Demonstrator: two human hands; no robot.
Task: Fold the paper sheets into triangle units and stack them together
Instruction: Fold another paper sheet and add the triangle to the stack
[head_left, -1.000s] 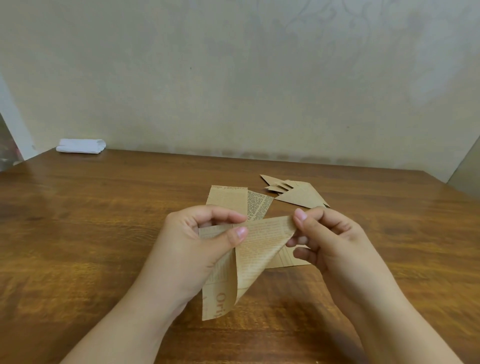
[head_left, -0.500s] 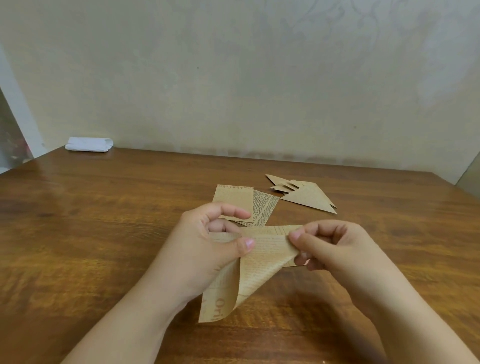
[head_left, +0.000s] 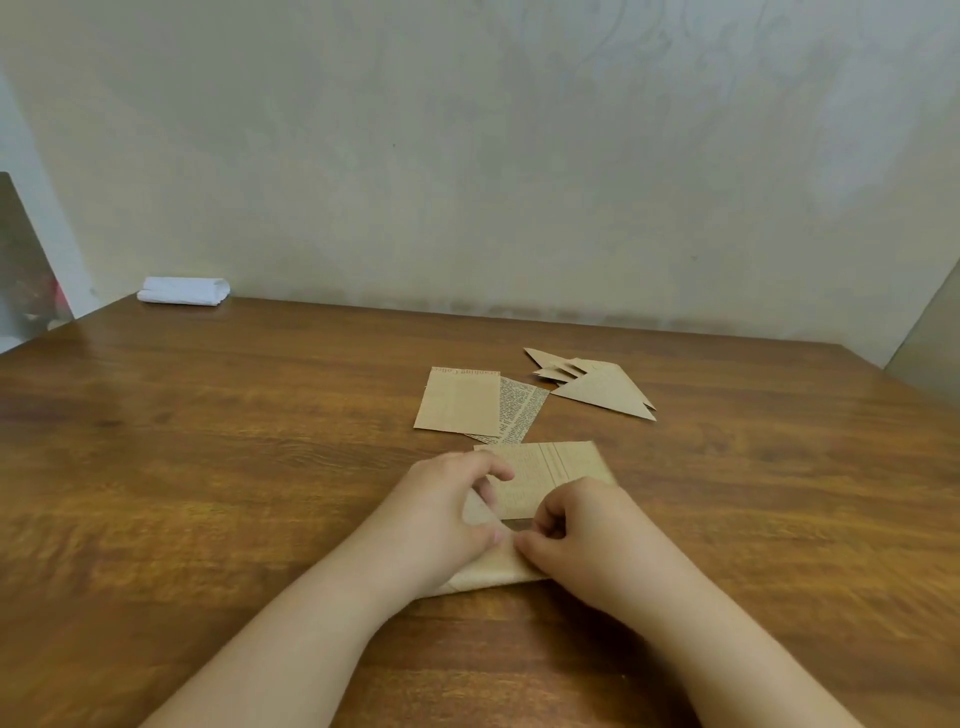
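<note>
A tan, print-covered sheet (head_left: 540, 478) lay part-folded on the table, near the front. Behind it lay two flat sheets (head_left: 462, 400), overlapping. Folded triangle units (head_left: 602, 389) lay overlapped just right of those.

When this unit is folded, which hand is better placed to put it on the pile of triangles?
Probably the right hand: the pile of folded triangles lies on its side, beyond the paper being folded. The left hand would have to cross over.

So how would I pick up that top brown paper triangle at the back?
Probably pinch the brown folded paper triangle by its pointed right tip, coming from the right. That tip lies flat on the wooden table with bare wood beside it; its left side sits over the other folded triangles, which you might drag along.
</note>
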